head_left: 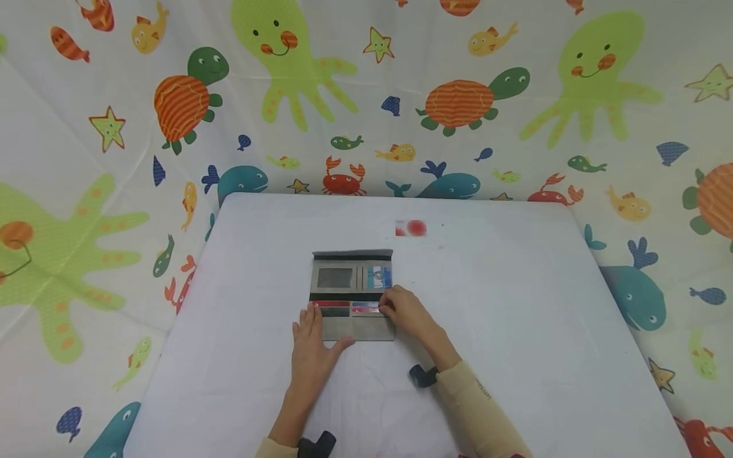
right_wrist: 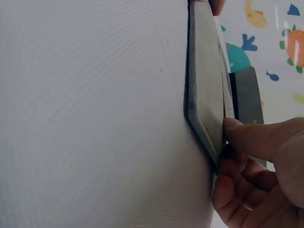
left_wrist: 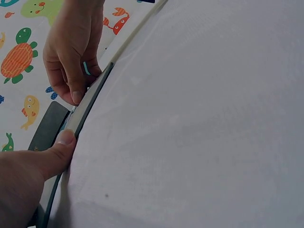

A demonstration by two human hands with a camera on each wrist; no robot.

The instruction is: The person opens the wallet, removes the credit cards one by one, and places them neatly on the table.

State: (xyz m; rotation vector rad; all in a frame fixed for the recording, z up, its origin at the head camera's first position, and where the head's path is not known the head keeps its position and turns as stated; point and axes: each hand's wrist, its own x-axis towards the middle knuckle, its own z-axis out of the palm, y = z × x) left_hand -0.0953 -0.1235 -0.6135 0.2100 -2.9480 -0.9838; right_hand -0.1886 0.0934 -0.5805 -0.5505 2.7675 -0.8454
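A grey wallet [head_left: 357,329] lies unfolded on the white table. My left hand [head_left: 310,356] rests on its lower left part, fingers extended over a red card [head_left: 333,304] in a slot and thumb along the near edge. At the wallet's right side, my right hand [head_left: 408,313] pinches the end of a pink and blue card [head_left: 364,306] in the lower right slot. In the right wrist view the thumb and curled fingers of this hand [right_wrist: 273,166] meet at the wallet's edge [right_wrist: 205,71]. A blue picture card [head_left: 378,277] sits in the upper right pocket, beside a dark window [head_left: 335,278].
A red and white card [head_left: 411,228] lies flat on the table [head_left: 515,286] beyond the wallet, toward the back. Behind and beside the table hangs a cloth [head_left: 355,95] printed with sea animals. Both wrists wear small black cameras [head_left: 422,376].
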